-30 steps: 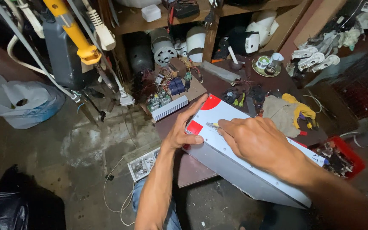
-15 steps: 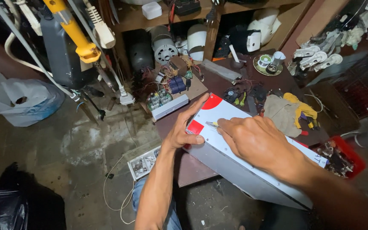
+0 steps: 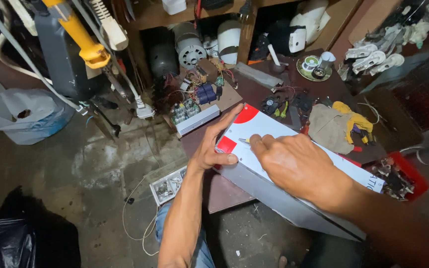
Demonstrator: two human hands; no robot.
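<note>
A long white metal case (image 3: 266, 131) with red patches lies tilted on a dark low table (image 3: 224, 191). My left hand (image 3: 213, 144) grips its near-left end, thumb on a red patch and fingers stretched along the end edge. My right hand (image 3: 294, 166) rests on the case's top and holds a small tool (image 3: 245, 141) with a yellow handle, its tip against the white face. Most of the tool is hidden by my fingers.
A circuit board with a heat sink (image 3: 194, 119) lies just beyond the case. A cloth and yellow glove (image 3: 341, 126) sit to the right. A red parts tray (image 3: 403, 178) is at far right, a clear screw box (image 3: 167, 187) on the floor, cluttered shelves behind.
The view has shifted slightly; both hands stay on the case in the same grip, with the right hand edged a little toward the left end.
</note>
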